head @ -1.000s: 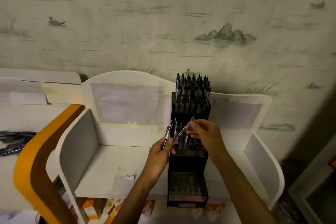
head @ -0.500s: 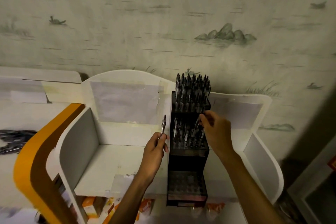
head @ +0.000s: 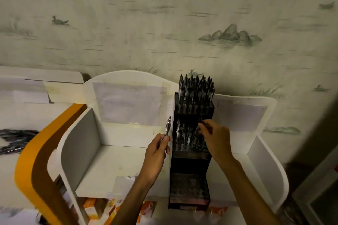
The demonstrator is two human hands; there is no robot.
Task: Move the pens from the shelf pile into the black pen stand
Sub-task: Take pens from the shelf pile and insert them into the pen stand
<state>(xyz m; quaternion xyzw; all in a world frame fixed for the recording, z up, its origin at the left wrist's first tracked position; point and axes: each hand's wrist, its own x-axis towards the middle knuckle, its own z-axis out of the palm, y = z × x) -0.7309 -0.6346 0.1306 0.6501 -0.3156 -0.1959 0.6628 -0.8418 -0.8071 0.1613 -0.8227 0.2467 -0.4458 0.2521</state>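
Observation:
A tall black pen stand (head: pixel 190 159) with stepped tiers stands in the white shelf compartment. Its top tier is packed with several dark pens (head: pixel 195 87); the middle tier holds several more; the bottom tier (head: pixel 189 188) shows bare holes. My left hand (head: pixel 157 153) holds one clear pen (head: pixel 167 126) upright, just left of the stand. My right hand (head: pixel 216 139) is at the middle tier's right side, fingertips pinched on a pen (head: pixel 200 121) among those standing there. A dark pile of pens (head: pixel 12 139) lies on the shelf at far left.
The white compartment (head: pixel 102 166) has curved side walls and taped paper on its back panel. An orange and brown curved edge (head: pixel 31 166) runs at left. Orange boxes (head: pixel 91 208) sit on the level below. Patterned wallpaper fills the background.
One second ago both hands held pens together by the middle tier. My right hand has since carried its pen to the tier's right side; the left hand drew back slightly, its pen upright.

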